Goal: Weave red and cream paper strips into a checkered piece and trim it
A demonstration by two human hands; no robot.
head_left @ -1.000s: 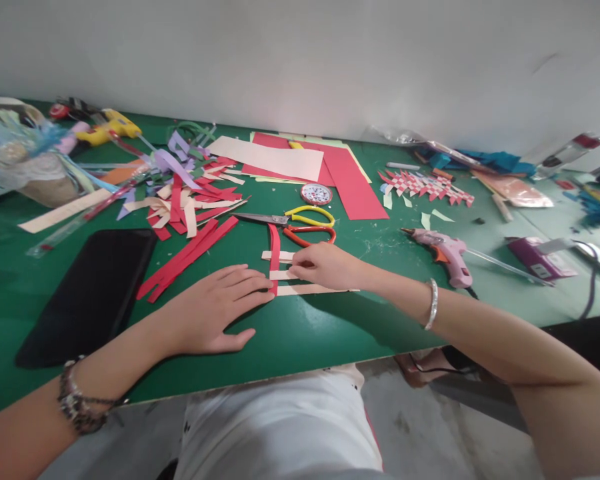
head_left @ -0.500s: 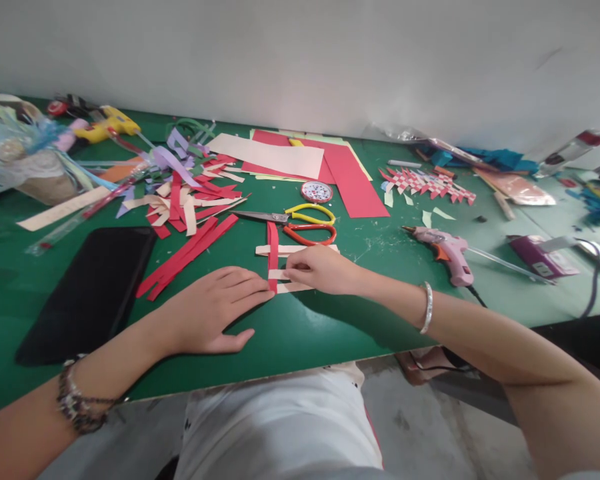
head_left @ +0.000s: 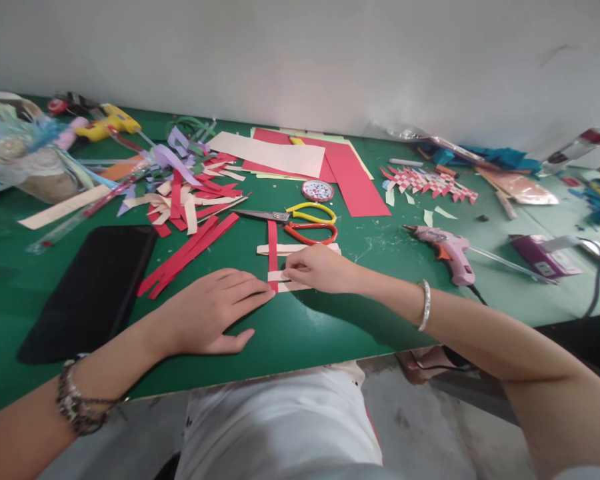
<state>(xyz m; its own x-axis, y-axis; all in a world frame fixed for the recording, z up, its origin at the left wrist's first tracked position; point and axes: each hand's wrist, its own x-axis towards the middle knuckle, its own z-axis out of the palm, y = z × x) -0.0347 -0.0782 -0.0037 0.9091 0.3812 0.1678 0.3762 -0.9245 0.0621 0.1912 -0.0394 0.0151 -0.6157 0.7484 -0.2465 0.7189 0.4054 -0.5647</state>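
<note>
Red strip (head_left: 273,248) crossed by cream strips (head_left: 296,249) on green table (head_left: 300,333).
Left hand (head_left: 213,310) lies flat, fingers pressing the red strip; right hand (head_left: 320,268) pinches a cream strip.

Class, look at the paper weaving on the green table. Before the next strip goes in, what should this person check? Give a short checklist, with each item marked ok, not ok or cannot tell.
1. Red strip lies straight, running away from the person: ok.
2. Left hand lies flat with its fingertips at the near end of the red strip: ok.
3. Right hand pinches a cream strip beside the red one: ok.
4. Far cream strip crosses the red strip squarely: ok.
5. Over-under order alternates at each crossing: cannot tell, the hands cover the near part.
6. Scissors lie clear of the strips: not ok, they lie right at the red strip's far end.
</note>
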